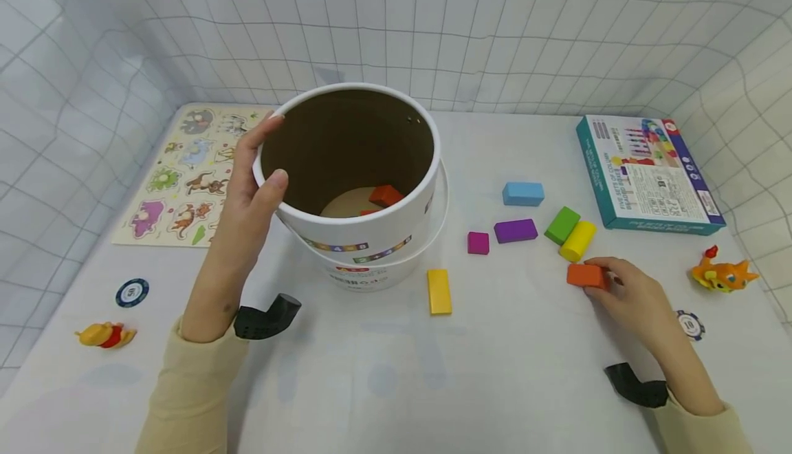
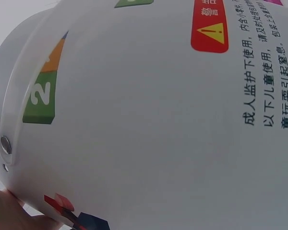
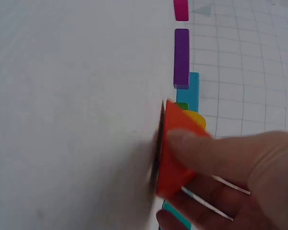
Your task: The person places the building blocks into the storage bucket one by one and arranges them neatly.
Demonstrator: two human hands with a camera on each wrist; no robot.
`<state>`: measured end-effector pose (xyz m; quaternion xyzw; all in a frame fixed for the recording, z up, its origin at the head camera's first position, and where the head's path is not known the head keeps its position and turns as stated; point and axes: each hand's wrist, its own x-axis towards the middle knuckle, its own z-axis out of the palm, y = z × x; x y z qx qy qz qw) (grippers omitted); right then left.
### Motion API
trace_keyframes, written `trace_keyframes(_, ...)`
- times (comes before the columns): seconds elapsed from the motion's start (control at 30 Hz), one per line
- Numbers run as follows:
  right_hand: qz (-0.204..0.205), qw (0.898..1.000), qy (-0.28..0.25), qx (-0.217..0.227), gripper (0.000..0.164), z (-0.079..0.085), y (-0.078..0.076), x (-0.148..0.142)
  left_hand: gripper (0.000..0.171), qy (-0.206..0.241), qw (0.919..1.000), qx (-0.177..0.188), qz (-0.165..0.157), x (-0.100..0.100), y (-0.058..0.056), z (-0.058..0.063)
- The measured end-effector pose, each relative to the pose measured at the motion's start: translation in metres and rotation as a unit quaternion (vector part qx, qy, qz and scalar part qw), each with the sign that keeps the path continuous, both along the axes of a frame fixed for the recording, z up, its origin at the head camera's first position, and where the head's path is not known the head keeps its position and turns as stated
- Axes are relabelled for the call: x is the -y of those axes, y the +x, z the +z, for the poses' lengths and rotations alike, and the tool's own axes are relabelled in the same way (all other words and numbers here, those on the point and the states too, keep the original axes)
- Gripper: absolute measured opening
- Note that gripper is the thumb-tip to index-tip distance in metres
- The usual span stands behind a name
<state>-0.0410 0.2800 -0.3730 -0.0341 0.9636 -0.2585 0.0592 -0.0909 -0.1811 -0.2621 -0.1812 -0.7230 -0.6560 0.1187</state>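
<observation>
A large white bucket (image 1: 371, 237) with printed number strips stands left of the middle, and my left hand (image 1: 250, 172) grips its rim, thumb and fingers on either side. Inside the bucket, orange-red blocks (image 1: 386, 196) lie on the bottom. At the right, my right hand (image 1: 632, 294) pinches an orange triangular block (image 1: 585, 276) between thumb and fingers; in the right wrist view, this block (image 3: 175, 163) is close to the tabletop. Just beyond it are a yellow cylinder (image 1: 578, 241) and a green block (image 1: 562, 225). White bucket wall (image 2: 149, 115) fills most of the left wrist view.
Purple (image 1: 515, 230), magenta (image 1: 478, 243), blue (image 1: 522, 194) and yellow blocks (image 1: 439, 292) lie right of the bucket. A boxed set (image 1: 656, 172), an orange figurine (image 1: 722, 275) and a chip (image 1: 689, 325) are far right. An animal puzzle board (image 1: 157, 186) lies behind the left arm.
</observation>
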Motion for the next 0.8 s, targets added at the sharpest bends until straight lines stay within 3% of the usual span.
trace_keyframes(0.17, 0.107, 0.993, -0.043, -0.018, 0.043, 0.02, 0.002, 0.018, 0.056, 0.003, 1.0, -0.002, 0.001, 0.0, 0.0, 0.001)
trace_keyframes(0.33, 0.195, 0.971, -0.108, -0.092, 0.047, 0.056, -0.009, 0.05, 0.055, 0.002, 1.0, 0.001, 0.001, 0.0, 0.001, 0.001)
trace_keyframes(0.43, 0.225, 0.95, -0.164, -0.14, 0.051, 0.083, -0.017, 0.075, 0.055, -0.002, 1.0, 0.003, 0.003, -0.001, 0.001, 0.001)
trace_keyframes(0.63, 0.243, 0.901, -0.3, -0.198, 0.053, 0.133, -0.034, 0.135, 0.054, 0.002, 1.0, 0.002, 0.005, -0.001, 0.001, 0.0)
trace_keyframes(0.8, 0.264, 0.872, -0.35, -0.218, 0.046, 0.153, -0.054, 0.181, 0.054, 0.005, 1.0, 0.0, 0.006, -0.001, 0.0, 0.0)
